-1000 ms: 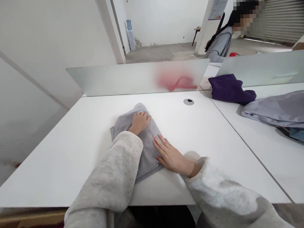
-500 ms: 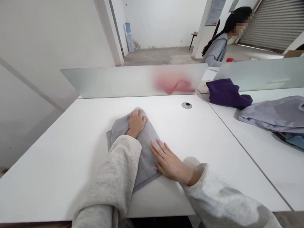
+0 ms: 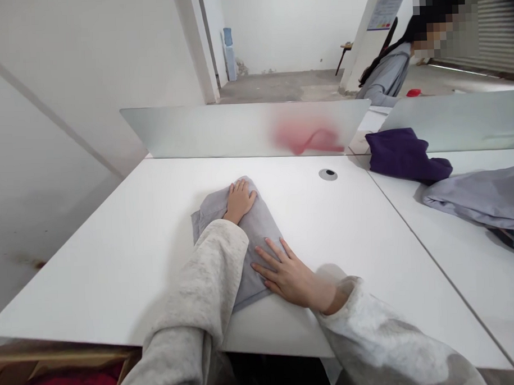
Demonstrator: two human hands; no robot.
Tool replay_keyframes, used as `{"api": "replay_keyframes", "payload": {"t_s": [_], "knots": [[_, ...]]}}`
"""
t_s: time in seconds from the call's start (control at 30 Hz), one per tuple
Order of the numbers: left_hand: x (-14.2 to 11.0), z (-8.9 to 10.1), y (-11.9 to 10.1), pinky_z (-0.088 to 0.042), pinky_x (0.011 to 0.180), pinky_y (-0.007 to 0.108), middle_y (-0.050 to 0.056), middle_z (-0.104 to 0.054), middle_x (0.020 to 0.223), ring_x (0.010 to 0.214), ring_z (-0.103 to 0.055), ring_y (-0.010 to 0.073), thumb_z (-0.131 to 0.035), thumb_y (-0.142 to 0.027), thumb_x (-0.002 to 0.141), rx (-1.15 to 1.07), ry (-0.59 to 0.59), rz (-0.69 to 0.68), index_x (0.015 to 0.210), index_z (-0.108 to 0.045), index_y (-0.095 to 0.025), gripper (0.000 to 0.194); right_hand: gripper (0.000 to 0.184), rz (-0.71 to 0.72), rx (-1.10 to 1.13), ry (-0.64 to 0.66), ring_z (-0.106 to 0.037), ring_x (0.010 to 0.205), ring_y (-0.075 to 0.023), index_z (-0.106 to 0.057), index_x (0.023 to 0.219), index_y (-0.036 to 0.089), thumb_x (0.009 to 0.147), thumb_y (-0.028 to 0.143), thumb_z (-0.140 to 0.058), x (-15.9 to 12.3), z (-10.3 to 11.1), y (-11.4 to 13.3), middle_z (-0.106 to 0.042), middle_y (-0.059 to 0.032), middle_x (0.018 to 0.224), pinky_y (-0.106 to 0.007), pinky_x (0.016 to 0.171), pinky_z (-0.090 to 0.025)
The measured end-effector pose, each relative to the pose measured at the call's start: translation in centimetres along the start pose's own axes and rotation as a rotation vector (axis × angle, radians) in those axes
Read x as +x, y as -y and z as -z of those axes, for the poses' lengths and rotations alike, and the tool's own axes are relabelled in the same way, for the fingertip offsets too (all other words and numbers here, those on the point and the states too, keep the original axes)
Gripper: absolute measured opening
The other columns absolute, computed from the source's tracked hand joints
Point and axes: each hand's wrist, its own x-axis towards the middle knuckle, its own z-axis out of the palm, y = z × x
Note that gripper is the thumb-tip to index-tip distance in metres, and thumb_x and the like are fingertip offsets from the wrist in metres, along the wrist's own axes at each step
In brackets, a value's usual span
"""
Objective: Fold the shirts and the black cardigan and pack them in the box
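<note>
A folded grey cloth (image 3: 258,226) lies on the white table (image 3: 115,242) in front of me. My left hand (image 3: 239,200) rests flat on its far end, fingers stretched out and pressing down. My right hand (image 3: 287,273) lies flat on the cloth's near right edge, fingers spread. Neither hand grips anything. Both arms wear light grey fleece sleeves.
A frosted divider panel (image 3: 221,132) stands along the table's far edge, with a cable grommet (image 3: 328,174) before it. On the adjoining table to the right lie a purple garment (image 3: 403,153) and a grey garment (image 3: 480,199). Another person (image 3: 390,70) sits beyond the divider.
Both hands stay pressed on the cloth; the right hand's fingers have spread a little wider. The view has shifted slightly.
</note>
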Motion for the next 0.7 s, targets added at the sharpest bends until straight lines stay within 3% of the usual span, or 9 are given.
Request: {"api": "replay_keyframes", "payload": {"t_s": [0.2, 0.33, 0.43, 0.57, 0.7], "knots": [[-1.2, 3.2, 1.8, -0.037, 0.104, 0.036, 0.012, -0.059, 0.129, 0.120, -0.053, 0.0240, -0.044, -0.029, 0.088, -0.085, 0.009, 0.105, 0.129, -0.050, -0.014, 0.044, 0.044, 0.011, 0.045, -0.012, -0.017, 0.143, -0.0335, -0.048, 0.138, 0.024, 0.095, 0.032, -0.045, 0.1, 0.0, -0.1, -0.033, -0.0058, 0.152, -0.061, 0.112, -0.022], [-2.6, 6.9, 5.7, -0.038, 0.101, 0.036, 0.013, -0.059, 0.126, 0.119, -0.051, 0.0256, -0.048, -0.028, 0.084, -0.085, -0.009, 0.222, 0.124, -0.052, -0.014, 0.043, 0.042, -0.009, 0.176, -0.078, -0.017, 0.143, -0.0298, -0.050, 0.137, 0.022, 0.096, 0.027, -0.038, -0.2, -0.1, -0.7, -0.036, -0.0062, 0.150, -0.058, 0.114, -0.021], [-4.3, 9.0, 8.8, -0.042, 0.095, 0.037, 0.012, -0.063, 0.114, 0.109, -0.056, 0.0256, -0.046, -0.031, 0.085, -0.088, 0.004, 0.340, 0.113, -0.058, -0.015, 0.034, 0.047, -0.130, 0.353, -0.181, -0.021, 0.143, -0.0231, -0.043, 0.141, 0.019, 0.096, 0.020, -0.030, -0.4, -0.5, -1.8, -0.036, -0.0085, 0.150, -0.051, 0.114, -0.028], [-7.0, 9.6, 11.1, -0.047, 0.076, 0.035, 0.009, -0.069, 0.088, 0.084, -0.063, 0.0262, -0.047, -0.052, 0.083, -0.147, 0.082, 0.464, 0.092, -0.064, -0.018, 0.039, 0.048, -0.390, 0.516, -0.253, -0.028, 0.140, -0.0218, -0.039, 0.144, 0.023, 0.098, 0.031, -0.032, -0.7, -1.2, -3.0, -0.033, -0.0086, 0.151, -0.048, 0.114, -0.030], [-9.3, 8.5, 11.1, -0.044, 0.067, 0.029, 0.004, -0.069, 0.078, 0.076, -0.062, 0.0217, -0.047, -0.061, 0.079, -0.251, 0.087, 0.492, 0.087, -0.063, -0.022, 0.043, 0.047, -0.433, 0.540, -0.255, -0.033, 0.137, -0.0225, -0.040, 0.142, 0.024, 0.097, 0.034, -0.033, -0.7, -1.1, -3.1, -0.035, -0.0094, 0.150, -0.047, 0.113, -0.031]]}}
